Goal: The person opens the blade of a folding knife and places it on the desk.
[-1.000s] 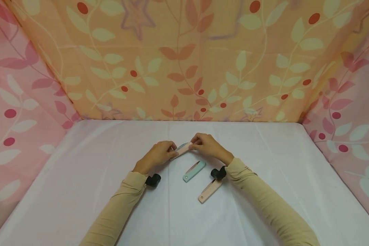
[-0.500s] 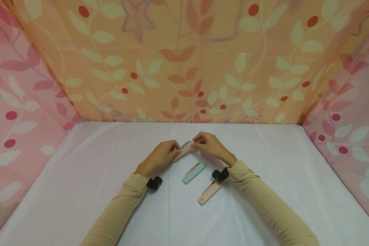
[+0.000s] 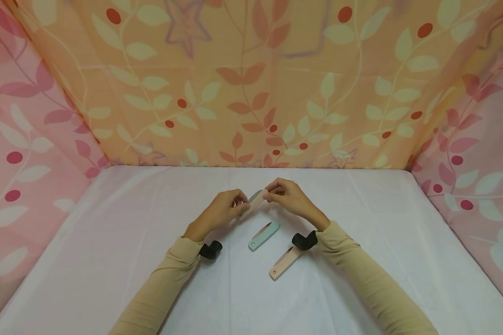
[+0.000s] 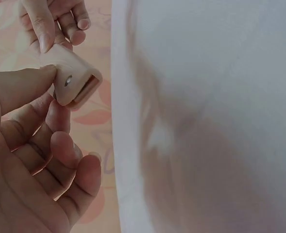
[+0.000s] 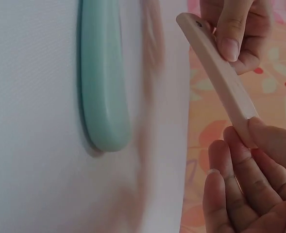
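Observation:
Both hands hold one beige-pink folding knife (image 3: 257,201) over the far middle of the table. My left hand (image 3: 225,207) pinches the end with the rivet between thumb and fingers. At the opposite end, my right hand (image 3: 292,198) pinches the handle with thumb and fingertips. A grey blade edge shows along the knife's upper side in the head view. The left wrist view shows the slot in the end of the knife (image 4: 77,80). A mint-green folding knife (image 3: 264,236) lies below the hands, and another beige-pink folding knife (image 3: 284,265) lies nearer, partly hidden by the right wrist camera.
A white cloth covers the table (image 3: 109,260). An orange leaf-patterned curtain (image 3: 251,83) stands along the back edge, with pink patterned cloth (image 3: 33,153) at the left and right sides. Black cameras (image 3: 211,250) sit on both wrists.
The held knife has shifted slightly right and tilted more steeply, its right end higher. The right hand has moved a little right with it. The two lying knives have stayed in place.

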The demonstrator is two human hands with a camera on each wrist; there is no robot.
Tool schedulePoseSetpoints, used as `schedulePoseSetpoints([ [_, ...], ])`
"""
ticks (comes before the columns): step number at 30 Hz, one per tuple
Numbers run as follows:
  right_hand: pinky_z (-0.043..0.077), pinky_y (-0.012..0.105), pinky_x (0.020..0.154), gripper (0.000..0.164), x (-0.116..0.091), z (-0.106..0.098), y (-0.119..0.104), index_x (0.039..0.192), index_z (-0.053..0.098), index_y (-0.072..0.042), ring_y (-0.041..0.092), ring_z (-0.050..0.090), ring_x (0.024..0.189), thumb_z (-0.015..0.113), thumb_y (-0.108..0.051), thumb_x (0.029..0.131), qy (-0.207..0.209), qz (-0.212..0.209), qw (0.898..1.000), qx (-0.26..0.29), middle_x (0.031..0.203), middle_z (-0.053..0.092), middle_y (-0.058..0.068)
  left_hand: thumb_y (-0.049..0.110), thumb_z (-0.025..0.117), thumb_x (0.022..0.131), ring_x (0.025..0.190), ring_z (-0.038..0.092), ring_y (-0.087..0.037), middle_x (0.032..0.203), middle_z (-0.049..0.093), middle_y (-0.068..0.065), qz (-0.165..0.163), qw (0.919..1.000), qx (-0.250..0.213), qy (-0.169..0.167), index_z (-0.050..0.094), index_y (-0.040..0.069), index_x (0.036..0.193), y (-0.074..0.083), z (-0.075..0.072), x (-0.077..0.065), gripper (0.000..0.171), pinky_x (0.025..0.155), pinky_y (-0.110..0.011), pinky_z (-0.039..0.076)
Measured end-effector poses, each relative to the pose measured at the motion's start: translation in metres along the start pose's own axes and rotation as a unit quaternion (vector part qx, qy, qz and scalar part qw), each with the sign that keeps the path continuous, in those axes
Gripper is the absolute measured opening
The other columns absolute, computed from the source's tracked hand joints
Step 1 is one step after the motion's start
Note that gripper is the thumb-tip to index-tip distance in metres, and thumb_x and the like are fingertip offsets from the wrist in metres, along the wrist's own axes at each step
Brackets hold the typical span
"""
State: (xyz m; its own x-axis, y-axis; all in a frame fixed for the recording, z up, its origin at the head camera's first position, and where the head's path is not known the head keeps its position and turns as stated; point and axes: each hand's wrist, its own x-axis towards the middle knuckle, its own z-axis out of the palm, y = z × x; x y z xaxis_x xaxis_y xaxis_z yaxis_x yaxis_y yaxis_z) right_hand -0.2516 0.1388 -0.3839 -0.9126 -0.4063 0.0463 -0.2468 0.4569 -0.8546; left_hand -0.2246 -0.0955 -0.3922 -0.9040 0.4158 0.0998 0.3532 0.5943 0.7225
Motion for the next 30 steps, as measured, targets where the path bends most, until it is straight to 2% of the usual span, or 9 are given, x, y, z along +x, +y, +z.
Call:
schedulePoseSetpoints([
  [6, 0.056, 0.045, 0.089, 0.022, -0.0049, 0.0003, -0.0006, 0.112, 0.062, 0.002, 0.029, 0.071, 0.096, 0.066, -0.013, 0.095, -0.04, -0.032, 0.998, 0.027, 0.104, 0.072, 0.019, 0.026, 0.063, 0.098, 0.07, 0.055, -0.012, 0.083, 0.066, -0.004, 0.012, 0.9997, -0.023, -0.002, 0.066, 0.005, 0.103, 0.0031, 0.0015, 0.0002, 0.021, 0.065, -0.025, 0.046],
  [11, 0.055, 0.048, 0.091, 0.024, -0.0076, 0.0039, -0.0052, 0.113, 0.061, 0.003, 0.033, 0.071, 0.098, 0.065, -0.013, 0.096, -0.07, -0.044, 0.996, 0.043, 0.106, 0.071, 0.021, 0.027, 0.062, 0.098, 0.065, 0.05, -0.011, 0.073, 0.057, -0.002, 0.016, 0.9995, -0.029, 0.0, 0.065, 0.006, 0.103, 0.0049, 0.0023, 0.0002, 0.022, 0.059, -0.023, 0.042],
  [19, 0.056, 0.046, 0.09, 0.023, -0.0069, 0.0074, -0.0073, 0.113, 0.061, 0.003, 0.034, 0.071, 0.098, 0.065, -0.013, 0.096, -0.072, -0.042, 0.996, 0.04, 0.105, 0.071, 0.02, 0.019, 0.06, 0.1, 0.06, 0.045, -0.009, 0.068, 0.054, 0.0, 0.042, 0.9986, -0.031, 0.005, 0.062, 0.005, 0.097, 0.0064, 0.0012, -0.0012, 0.015, 0.057, -0.022, 0.038],
  [24, 0.056, 0.044, 0.089, 0.024, -0.0061, 0.0073, -0.0088, 0.113, 0.062, 0.002, 0.033, 0.071, 0.098, 0.066, -0.014, 0.096, -0.07, -0.04, 0.996, 0.036, 0.105, 0.072, 0.019, 0.02, 0.059, 0.101, 0.058, 0.047, -0.008, 0.068, 0.057, 0.0, 0.033, 0.9992, -0.02, 0.007, 0.061, 0.005, 0.097, 0.0071, -0.0003, -0.0018, 0.016, 0.056, -0.023, 0.039],
  [30, 0.056, 0.043, 0.089, 0.025, -0.0067, 0.0051, -0.0088, 0.113, 0.063, 0.001, 0.032, 0.071, 0.098, 0.066, -0.017, 0.096, -0.065, -0.038, 0.997, 0.023, 0.105, 0.072, 0.018, 0.021, 0.058, 0.1, 0.058, 0.046, -0.01, 0.068, 0.054, 0.001, 0.015, 0.9994, -0.01, 0.03, 0.061, 0.007, 0.096, 0.0065, -0.0014, -0.0027, 0.015, 0.056, -0.024, 0.038],
])
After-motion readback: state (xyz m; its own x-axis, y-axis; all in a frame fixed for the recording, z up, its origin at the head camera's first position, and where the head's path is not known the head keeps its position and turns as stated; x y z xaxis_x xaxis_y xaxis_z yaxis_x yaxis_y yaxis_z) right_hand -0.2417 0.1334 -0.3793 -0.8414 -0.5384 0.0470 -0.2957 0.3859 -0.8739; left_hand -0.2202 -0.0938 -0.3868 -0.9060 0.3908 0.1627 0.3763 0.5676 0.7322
